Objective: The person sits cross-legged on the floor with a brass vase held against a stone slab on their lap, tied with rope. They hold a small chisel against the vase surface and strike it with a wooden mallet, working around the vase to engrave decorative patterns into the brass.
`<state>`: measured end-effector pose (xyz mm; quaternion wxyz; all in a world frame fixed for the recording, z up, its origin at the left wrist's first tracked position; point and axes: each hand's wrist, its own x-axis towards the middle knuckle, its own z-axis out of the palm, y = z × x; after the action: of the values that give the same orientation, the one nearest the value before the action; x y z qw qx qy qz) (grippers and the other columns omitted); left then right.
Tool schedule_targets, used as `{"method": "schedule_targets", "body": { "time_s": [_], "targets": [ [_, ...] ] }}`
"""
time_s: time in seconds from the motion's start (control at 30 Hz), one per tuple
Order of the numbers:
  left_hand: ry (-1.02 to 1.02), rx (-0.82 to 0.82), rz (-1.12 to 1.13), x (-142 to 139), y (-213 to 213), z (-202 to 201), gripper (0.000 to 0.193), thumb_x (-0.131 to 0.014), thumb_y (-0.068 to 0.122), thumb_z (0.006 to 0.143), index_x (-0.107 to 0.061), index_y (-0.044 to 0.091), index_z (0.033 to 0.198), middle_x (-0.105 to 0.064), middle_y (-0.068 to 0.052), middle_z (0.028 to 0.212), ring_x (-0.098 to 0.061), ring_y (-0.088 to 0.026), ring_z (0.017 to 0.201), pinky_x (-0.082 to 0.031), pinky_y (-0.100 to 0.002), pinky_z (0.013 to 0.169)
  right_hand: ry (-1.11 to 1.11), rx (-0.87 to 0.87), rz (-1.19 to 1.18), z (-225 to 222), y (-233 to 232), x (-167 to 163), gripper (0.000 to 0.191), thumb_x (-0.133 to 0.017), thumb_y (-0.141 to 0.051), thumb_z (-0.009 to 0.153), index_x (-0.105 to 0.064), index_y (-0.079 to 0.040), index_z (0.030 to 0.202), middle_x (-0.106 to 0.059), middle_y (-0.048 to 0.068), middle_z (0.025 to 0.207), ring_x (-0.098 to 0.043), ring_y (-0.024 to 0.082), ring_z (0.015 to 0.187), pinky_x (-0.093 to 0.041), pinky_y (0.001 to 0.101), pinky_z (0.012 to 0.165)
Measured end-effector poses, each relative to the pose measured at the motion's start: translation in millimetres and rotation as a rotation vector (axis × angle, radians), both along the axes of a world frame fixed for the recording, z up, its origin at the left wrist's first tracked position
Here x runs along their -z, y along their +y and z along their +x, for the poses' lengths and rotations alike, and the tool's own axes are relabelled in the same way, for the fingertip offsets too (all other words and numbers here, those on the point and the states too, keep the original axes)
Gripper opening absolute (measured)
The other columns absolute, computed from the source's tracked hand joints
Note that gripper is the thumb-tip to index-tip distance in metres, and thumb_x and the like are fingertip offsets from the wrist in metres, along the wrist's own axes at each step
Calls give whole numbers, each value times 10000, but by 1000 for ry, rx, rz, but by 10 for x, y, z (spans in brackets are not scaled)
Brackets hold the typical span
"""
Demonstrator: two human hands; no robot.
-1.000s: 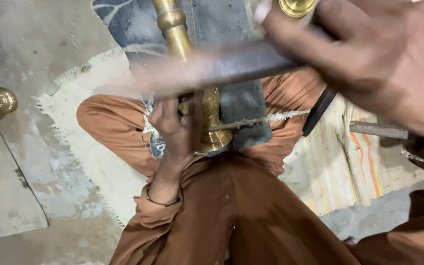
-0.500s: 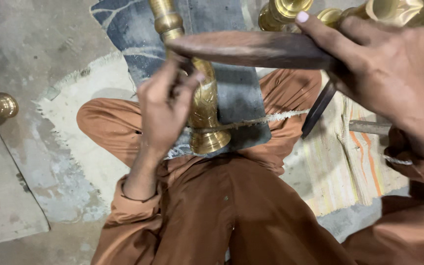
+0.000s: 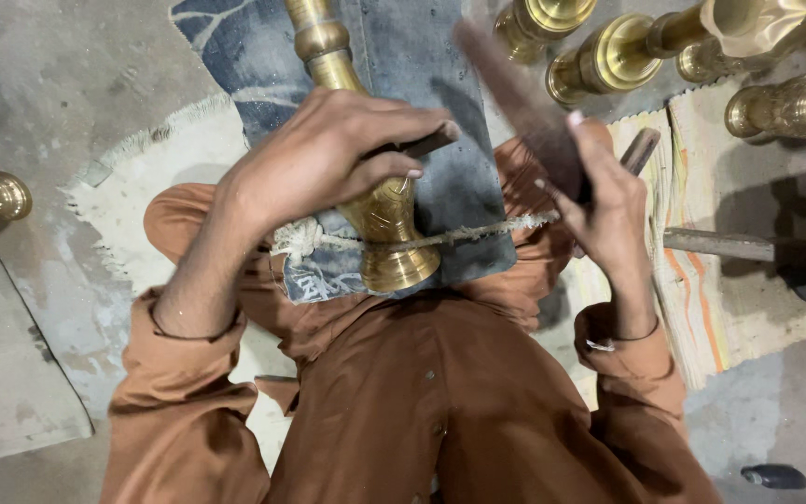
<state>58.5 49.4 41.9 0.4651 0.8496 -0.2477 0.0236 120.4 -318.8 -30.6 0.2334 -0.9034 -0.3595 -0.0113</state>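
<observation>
Across the lap, a brass vase (image 3: 386, 224) lies on denim cloth (image 3: 440, 121), tied down by cord (image 3: 478, 231) so it stays put. Left hand (image 3: 328, 159) pinches a small tool (image 3: 426, 143) against it; right hand (image 3: 599, 201) clasps a blurred dark striker (image 3: 515, 93). Beyond, more brass vases (image 3: 608, 56) lie on the floor.

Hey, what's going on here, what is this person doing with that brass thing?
A person in brown clothes sits on the floor with a long brass vase lying across a blue cloth on the lap, a rope running over it near its base. The left hand presses on the vase and grips a small dark tool. The right hand holds a dark, blurred stick-like tool raised above it. More brass vases lie on the floor beyond.
</observation>
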Motion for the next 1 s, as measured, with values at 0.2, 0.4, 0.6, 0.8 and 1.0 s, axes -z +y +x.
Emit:
{"method": "schedule_targets", "body": {
  "time_s": [0.2,0.4,0.6,0.8,1.0],
  "targets": [
    [152,30,99,-69,-9,111,442,-773,148,907,-673,23,1319,-760,-141,1150,-754,-309,960,-582,-449,863,169,199,383,-74,-14,-22,821,-921,-75,975,-365,-33,1577,-619,150,1007,-602,274,818,-557,383,793],
    [98,16,73,-84,5,49,415,-761,147,933,-664,1,1309,-752,-150,1179,-745,-328,1027,-589,-440,897,-137,-77,-6,149,18,-442,854,-895,-29,891,-435,-119,1604,-684,156,1049,-707,274,912,-591,332,831],
    [-33,-208,45,-85,-48,-243,359,-769,131,985,-666,-3,1302,-732,-174,1238,-734,-345,1088,-613,-415,920,-102,-192,55,374,194,-790,730,-890,-102,928,-441,-93,1504,-677,115,1000,-696,233,869,-577,321,795],
    [-21,-280,42,-91,-115,-306,360,-776,123,975,-668,1,1296,-740,-163,1207,-740,-342,1047,-617,-413,870,-150,-222,-60,305,335,-907,867,-938,-100,876,-425,-77,1576,-641,110,914,-672,244,768,-550,349,725],
    [-20,-119,31,-85,1,-168,325,-773,116,968,-685,1,1258,-738,-166,1217,-737,-347,1042,-614,-415,862,-19,-130,93,114,307,-646,822,-874,-19,865,-439,-82,1560,-677,121,908,-666,243,764,-544,332,708]
  ]
}}
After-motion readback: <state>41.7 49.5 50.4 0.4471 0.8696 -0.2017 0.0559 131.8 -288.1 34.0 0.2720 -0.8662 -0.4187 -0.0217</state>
